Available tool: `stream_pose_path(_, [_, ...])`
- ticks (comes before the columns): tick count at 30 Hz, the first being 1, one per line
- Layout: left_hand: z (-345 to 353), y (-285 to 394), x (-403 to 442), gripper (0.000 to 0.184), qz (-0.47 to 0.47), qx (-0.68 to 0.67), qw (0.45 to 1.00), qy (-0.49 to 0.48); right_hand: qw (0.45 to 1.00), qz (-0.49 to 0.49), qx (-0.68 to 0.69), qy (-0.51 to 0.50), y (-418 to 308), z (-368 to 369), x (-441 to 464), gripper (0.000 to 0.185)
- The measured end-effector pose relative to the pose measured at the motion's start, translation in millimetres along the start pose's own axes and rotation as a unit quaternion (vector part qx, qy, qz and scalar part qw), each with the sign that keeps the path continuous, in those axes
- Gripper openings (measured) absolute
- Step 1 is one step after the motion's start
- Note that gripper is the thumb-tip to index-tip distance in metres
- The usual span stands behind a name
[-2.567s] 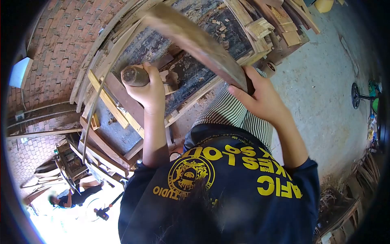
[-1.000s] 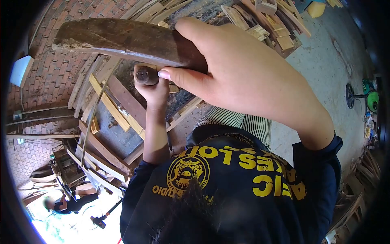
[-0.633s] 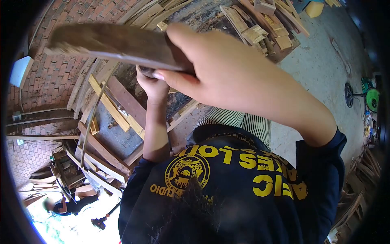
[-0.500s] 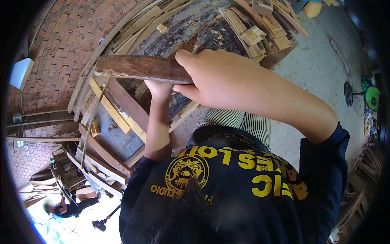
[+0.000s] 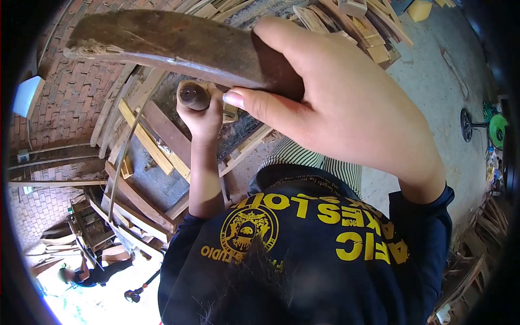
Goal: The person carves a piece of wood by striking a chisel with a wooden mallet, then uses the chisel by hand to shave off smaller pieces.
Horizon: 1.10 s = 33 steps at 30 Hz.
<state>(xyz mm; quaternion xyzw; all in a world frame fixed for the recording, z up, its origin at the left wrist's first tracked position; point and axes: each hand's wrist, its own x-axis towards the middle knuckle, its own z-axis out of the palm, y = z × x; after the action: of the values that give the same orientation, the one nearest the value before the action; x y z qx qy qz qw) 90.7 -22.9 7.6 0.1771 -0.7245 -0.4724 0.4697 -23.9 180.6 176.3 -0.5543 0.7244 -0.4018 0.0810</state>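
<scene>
My right hand (image 5: 346, 92) is closed on one end of a long dark brown wooden piece (image 5: 162, 46). The piece is raised close to the camera, tapers to a worn far end at the left, and shows a paler lower edge. Below it, my left hand (image 5: 201, 119) is wrapped round a dark handle (image 5: 194, 96) whose rounded end points up at the camera. Whether the handle joins the wooden piece cannot be seen. My right thumb lies along the underside of the piece, close to the left fist.
Dark and pale boards (image 5: 146, 141) lie behind and below my left forearm. Stacked offcuts (image 5: 374, 38) are at the upper right. A brick wall (image 5: 86, 92) rises at the left. A green fan (image 5: 495, 130) stands far right. Another person (image 5: 92, 273) is at the lower left.
The wooden piece and my right hand have come up closer to the camera. My left fist, earlier mostly hidden behind the piece, now shows with the handle's end.
</scene>
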Motion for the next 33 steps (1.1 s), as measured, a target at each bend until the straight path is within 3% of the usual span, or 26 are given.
stream_pose_path(1, [4, -1, -4, 0.018, 0.024, -0.06, 0.998, 0.019, 1.0, 0.0, 0.0, 0.001, 1, 1, -1, 0.03])
stream_pose_path(7, [7, 10, -5, 0.036, -0.017, -0.049, 0.999, -0.017, 1.0, 0.0, 0.022, -0.009, 5, 7, -5, 0.03])
stream_pose_path(10, [13, -6, -4, 0.035, -0.013, -0.087, 0.996, 0.017, 1.0, 0.008, 0.012, -0.019, -3, 3, -3, 0.029])
stream_pose_path(13, [9, -7, -4, 0.036, -0.014, -0.074, 0.997, -0.004, 0.995, 0.017, 0.097, 0.001, -12, 9, 2, 0.029])
stream_pose_path(15, [4, -6, -5, 0.036, -0.017, -0.062, 0.998, -0.022, 0.995, -0.074, 0.027, 0.054, -6, 22, 7, 0.029])
stream_pose_path(19, [8, -13, -10, 0.033, -0.007, -0.024, 0.999, -0.036, 0.991, 0.043, -0.055, -0.116, 19, 45, 3, 0.03])
stream_pose_path(26, [7, -18, -5, 0.034, -0.035, -0.002, 0.998, -0.058, 0.995, -0.007, -0.06, -0.076, 24, 30, -2, 0.031])
stream_pose_path(28, [11, -1, -3, 0.035, -0.015, -0.064, 0.998, -0.012, 0.997, 0.004, -0.052, -0.065, 19, 23, -4, 0.031])
stream_pose_path(33, [0, 1, 0, 0.037, -0.013, -0.016, 0.999, -0.036, 0.999, -0.004, -0.034, -0.025, 14, 18, -6, 0.029])
